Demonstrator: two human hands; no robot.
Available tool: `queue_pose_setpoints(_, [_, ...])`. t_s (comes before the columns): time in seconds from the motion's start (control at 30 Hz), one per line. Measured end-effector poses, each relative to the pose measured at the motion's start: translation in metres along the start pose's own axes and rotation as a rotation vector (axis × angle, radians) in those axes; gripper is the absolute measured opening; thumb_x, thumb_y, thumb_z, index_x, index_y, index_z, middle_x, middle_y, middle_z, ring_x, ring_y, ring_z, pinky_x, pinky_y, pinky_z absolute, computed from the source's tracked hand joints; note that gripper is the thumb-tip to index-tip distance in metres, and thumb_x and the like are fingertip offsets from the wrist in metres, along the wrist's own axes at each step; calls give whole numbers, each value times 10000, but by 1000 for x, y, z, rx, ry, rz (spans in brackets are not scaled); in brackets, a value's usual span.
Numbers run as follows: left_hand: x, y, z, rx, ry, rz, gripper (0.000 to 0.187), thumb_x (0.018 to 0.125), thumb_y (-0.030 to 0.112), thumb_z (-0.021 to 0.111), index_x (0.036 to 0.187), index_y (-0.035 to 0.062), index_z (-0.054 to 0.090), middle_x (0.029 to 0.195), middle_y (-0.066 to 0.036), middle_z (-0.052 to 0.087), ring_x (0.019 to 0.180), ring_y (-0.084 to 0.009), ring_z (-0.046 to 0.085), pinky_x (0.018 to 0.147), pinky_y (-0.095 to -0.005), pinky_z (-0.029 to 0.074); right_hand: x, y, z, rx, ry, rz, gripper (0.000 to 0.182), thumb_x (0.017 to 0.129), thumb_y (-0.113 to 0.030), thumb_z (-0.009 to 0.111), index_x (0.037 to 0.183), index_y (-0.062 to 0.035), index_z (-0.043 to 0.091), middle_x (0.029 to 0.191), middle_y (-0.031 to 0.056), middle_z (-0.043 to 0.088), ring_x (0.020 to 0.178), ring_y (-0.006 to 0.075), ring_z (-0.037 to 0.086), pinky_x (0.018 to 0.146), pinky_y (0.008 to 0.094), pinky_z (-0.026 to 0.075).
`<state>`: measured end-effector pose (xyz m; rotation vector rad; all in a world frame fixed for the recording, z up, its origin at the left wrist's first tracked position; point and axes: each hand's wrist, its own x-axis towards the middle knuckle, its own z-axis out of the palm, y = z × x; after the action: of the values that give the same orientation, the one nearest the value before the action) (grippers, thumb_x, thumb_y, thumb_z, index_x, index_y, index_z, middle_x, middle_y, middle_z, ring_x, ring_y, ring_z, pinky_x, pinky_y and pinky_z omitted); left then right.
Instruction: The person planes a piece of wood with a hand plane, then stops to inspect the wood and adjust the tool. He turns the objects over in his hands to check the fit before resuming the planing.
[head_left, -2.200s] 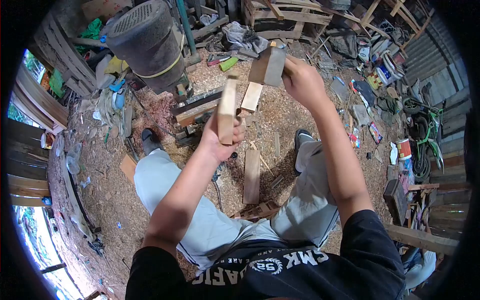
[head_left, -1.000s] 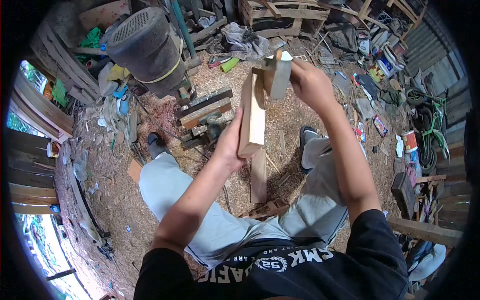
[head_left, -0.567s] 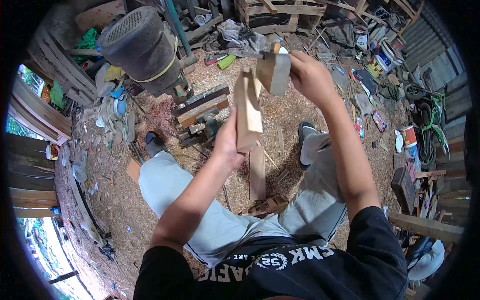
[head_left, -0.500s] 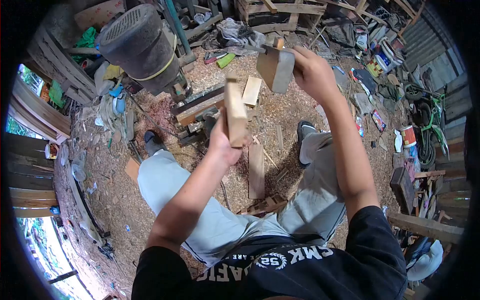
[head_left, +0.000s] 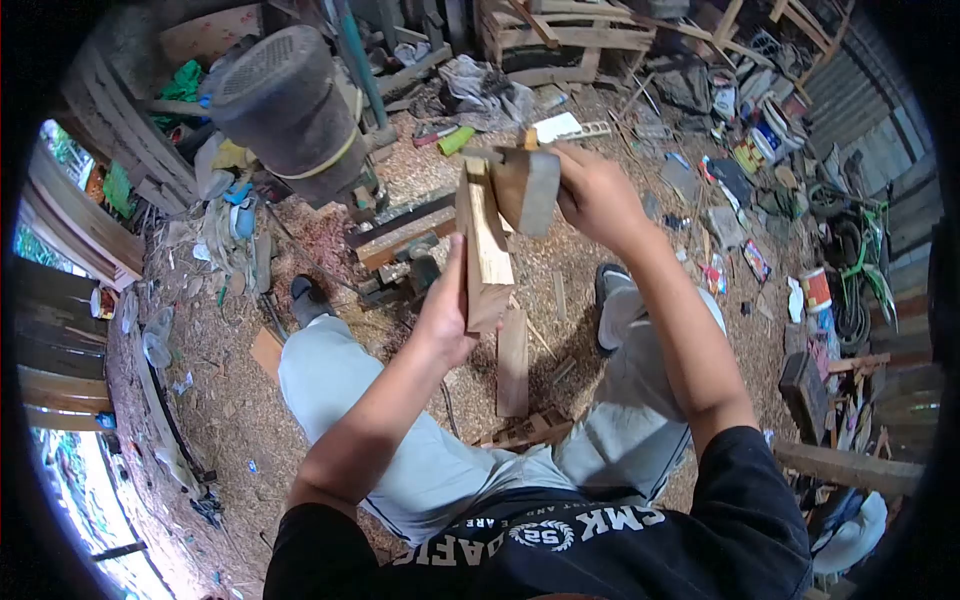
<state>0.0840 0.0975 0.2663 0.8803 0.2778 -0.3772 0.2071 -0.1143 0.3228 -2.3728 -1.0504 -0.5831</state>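
My left hand is wrapped round the lower part of a pale wood block, which stands on end in front of me with its thumb-side edge gripped. In my right hand is what looks like a wooden marking gauge, a thick block with a small orange-brown wedge on top and a short dark bar reaching left. The gauge's block is right at the upper right side of the wood block, and its bar overlaps the top end. Fingers of the right hand are partly hidden behind the gauge.
A flat board lies on the shavings between my legs, near a wooden hand plane. Beyond my left hand is a low bench-like machine beside a big dark motor. A green-handled tool and scrap lie farther back.
My right hand has brought the gauge down and left, against the wood block. The left hand has turned the block and shifted it slightly lower.
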Motion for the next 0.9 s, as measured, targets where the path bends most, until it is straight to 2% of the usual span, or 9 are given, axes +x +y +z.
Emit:
queue_pose_setpoints(0.1, [-4,6,6,-16,32,-70,632,993,715,447,1189,133,594,834,-23,606,655,-130,610,503,-276,518,0,-3,0,-4,-21,20,419,754,25,640,1164,-62,624,1022,173,654,926,422,646,780,501,534])
queue_pose_setpoints(0.17, [-3,12,3,-9,-15,-99,629,989,720,451,1193,143,595,854,-27,599,674,-133,610,511,-283,523,0,-2,1,6,-25,-21,222,883,-82,658,1095,-58,595,930,166,641,898,400,640,725,496,516])
queue_pose_setpoints(0.4, [-6,20,-7,-75,-101,-113,616,1007,701,435,1214,140,585,898,-38,586,715,-132,583,579,-270,521,4,-12,3,-18,-66,10,201,898,-129,670,1079,-66,609,934,162,651,873,404,646,716,499,517])
queue_pose_setpoints(0.47, [-6,22,-10,-112,-145,-116,607,1019,685,429,1243,139,569,920,-46,569,748,-133,566,618,-263,518,5,-12,7,-11,-134,34,335,816,-18,652,1148,-48,626,974,180,660,927,407,649,758,498,523])
queue_pose_setpoints(0.5, [-2,19,-16,-111,-143,-113,607,1019,685,429,1243,139,569,920,-46,569,748,-133,566,618,-263,518,6,-14,8,-9,-132,31,335,816,-18,652,1148,-48,626,974,180,660,927,407,649,758,498,523])
queue_pose_setpoints(0.57, [9,11,-33,-234,-261,-128,611,987,684,505,1334,193,613,1041,-24,667,895,-168,653,651,-361,568,7,-18,9,18,-92,26,278,835,-17,646,1111,-41,625,944,185,656,900,414,644,743,504,512])
queue_pose_setpoints(0.6, [9,12,-34,-233,-259,-128,611,987,684,505,1334,193,613,1041,-24,667,895,-168,653,651,-361,568,7,-17,10,20,-91,27,278,835,-17,646,1111,-41,625,944,185,656,900,414,644,743,504,512])
queue_pose_setpoints(0.67, [9,13,-34,-262,-345,-141,606,992,678,499,1308,174,614,1027,-44,664,866,-173,650,660,-355,563,10,-14,10,19,-79,15,174,934,-167,665,1064,-58,624,901,173,664,847,410,656,699,511,515])
queue_pose_setpoints(0.9, [8,15,-28,-251,-348,-145,623,988,689,494,1312,165,582,993,-63,651,833,-176,634,670,-346,553,9,-12,7,30,-91,32,158,938,-168,663,1040,-53,625,878,181,666,840,412,658,696,515,514])
